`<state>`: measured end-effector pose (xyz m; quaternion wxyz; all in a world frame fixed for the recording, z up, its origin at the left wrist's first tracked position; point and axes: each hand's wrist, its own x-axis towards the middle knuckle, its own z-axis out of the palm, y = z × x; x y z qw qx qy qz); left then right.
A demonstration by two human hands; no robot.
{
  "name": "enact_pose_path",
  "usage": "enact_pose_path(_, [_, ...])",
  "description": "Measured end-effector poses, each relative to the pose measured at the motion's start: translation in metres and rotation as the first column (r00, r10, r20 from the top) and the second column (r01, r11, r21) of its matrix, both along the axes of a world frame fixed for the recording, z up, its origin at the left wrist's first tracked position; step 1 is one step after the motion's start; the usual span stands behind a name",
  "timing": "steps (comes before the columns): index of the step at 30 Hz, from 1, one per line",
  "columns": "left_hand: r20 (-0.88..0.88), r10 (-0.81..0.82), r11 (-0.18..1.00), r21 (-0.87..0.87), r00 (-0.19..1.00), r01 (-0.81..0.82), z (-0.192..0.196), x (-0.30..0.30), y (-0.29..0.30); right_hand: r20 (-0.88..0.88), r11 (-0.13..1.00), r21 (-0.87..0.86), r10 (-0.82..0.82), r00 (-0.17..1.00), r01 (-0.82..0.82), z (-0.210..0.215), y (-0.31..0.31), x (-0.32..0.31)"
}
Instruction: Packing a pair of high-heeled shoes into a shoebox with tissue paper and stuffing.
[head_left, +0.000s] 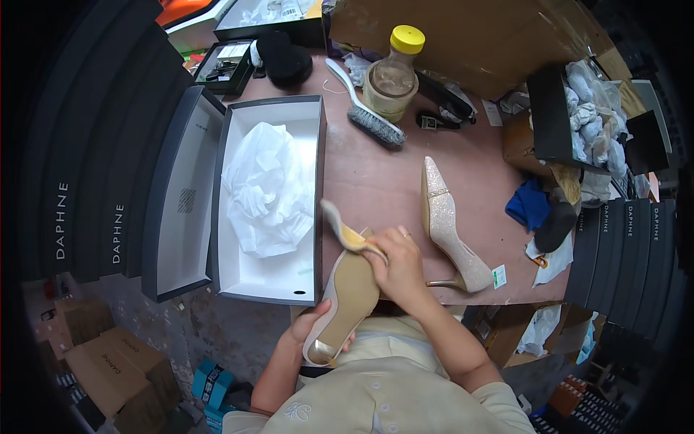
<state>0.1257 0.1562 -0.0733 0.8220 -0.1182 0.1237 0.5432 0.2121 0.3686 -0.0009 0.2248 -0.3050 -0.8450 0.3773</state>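
Left grip (308, 325): closed around the rear part of the held shoe (354, 293), your thumb on its near-left side and fingertips showing on the other.
Right grip (400, 267): pinched shut on a pale, curved piece (347, 235) with a yellowish face; you can't tell here whether it is a pad or folded cloth.
Held shoe: tan sole up, running forward and right from your left grip, its toe just under your right.
Second shoe (455, 224): glittery pump lying on its side on the bench (369, 177), right of your right grip.
Shoebox (319, 145): open, white tissue (267, 192) inside, forward and left of both grips.
Slip risk: if your left grip loosens while your right presses, the shoe could drop into your lap.
Knock risk: swinging your right forearm outward could catch the second shoe's heel; pushing left could jolt the shoebox.
Lettering: pale block capitals on the dark boxes (90, 181) far left of your grips and far right; darker capitals on the carton (116, 372) low to the left.
Tag (499, 275): green and white, right of your right grip, its print too small to read.
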Motion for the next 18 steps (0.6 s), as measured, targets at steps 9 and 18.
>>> enact_pose_path(9, [0.063, 0.062, 0.997, -0.053, 0.996, -0.059, 0.005, 0.002, 0.001, 0.019, 0.999, -0.012, -0.030, 0.999, 0.030, -0.018, 0.007, -0.007])
enact_pose_path(18, [-0.031, 0.100, 0.995, -0.002, 0.995, -0.100, -0.005, 0.005, 0.003, -0.035, 0.980, -0.195, 0.038, 0.999, -0.044, 0.003, -0.020, 0.035])
